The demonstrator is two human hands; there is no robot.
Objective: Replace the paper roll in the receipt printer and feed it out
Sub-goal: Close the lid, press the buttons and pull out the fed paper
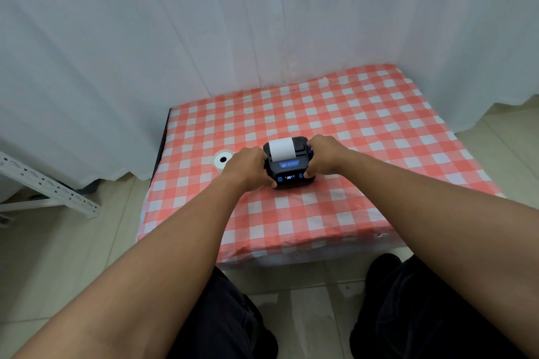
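A small black receipt printer (289,167) with blue buttons and a lit display stands on the red-and-white checked tablecloth (364,131). A strip of white paper (281,148) curls up out of its top. My left hand (249,167) grips the printer's left side, thumb at the front corner. My right hand (322,156) grips its right side, fingers near a blue side button. A second white paper roll (222,159) lies flat on the cloth just left of my left hand.
White curtains (204,23) hang right behind the low table. A white perforated metal bar (49,183) slants over the tiled floor at the left. My dark-trousered knees (408,315) are under the table's near edge.
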